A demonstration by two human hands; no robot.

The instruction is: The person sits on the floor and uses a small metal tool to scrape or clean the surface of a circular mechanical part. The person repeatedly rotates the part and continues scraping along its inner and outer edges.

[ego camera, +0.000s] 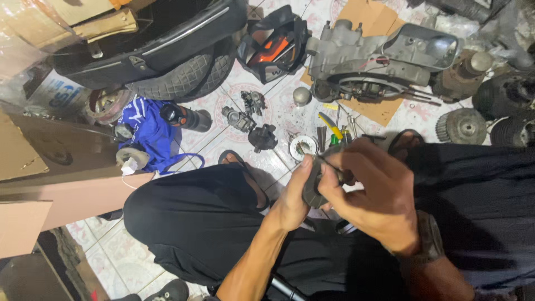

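- Left hand [294,196] is wrapped around a small dark metal part [312,189], thumb up along its side, gripping it above the person's lap.
- Right hand [374,192] is pinched tight on a thin dark tool [330,165], its tip set against the top of that part; what kind of tool it is can't be made out.
- Both knees in black trousers [195,217] frame the work, the person squatting on the tiled floor [278,114].
- Just beyond the hands on the floor: a round silver disc [303,147], a yellow-handled tool [331,126] and a dark carburettor-like piece [262,137].
- Farther out, a grey engine casing [379,56] lies on cardboard [379,111], well apart from the hands.
- Off to the left, a blue cloth [149,131] sits below a tyre [184,78].
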